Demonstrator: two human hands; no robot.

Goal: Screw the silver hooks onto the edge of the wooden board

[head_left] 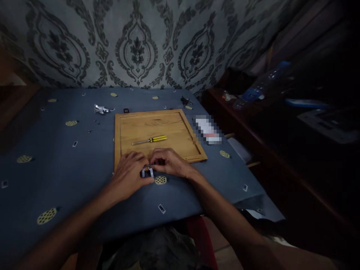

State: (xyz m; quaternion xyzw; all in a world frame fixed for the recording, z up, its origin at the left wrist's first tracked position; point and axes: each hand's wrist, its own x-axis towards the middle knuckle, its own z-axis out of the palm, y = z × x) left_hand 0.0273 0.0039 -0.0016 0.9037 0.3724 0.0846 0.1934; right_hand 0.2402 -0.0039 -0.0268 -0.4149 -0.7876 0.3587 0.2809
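Note:
My left hand (132, 172) is closed on a small silver U-shaped metal fitting (152, 172), gripping it between thumb and fingers at the front edge of a framed wooden panel (146, 125). My right hand (167, 162) is pinched at the fitting's upper end. Whatever its fingertips grip there is too small and hidden to make out. Beyond both hands, a screwdriver (159, 139) with a yellow and black handle lies on the panel, its shaft pointing left.
Shiny metal hardware (101, 109) lies at the back left, near several tiny dark pieces (95, 121). A dark object (185, 101) sits at the back right. Right of the panel is a blurred-out white item (208, 129). A plastic bottle (260, 86) leans on dark furniture beyond the blue-covered table (70, 180).

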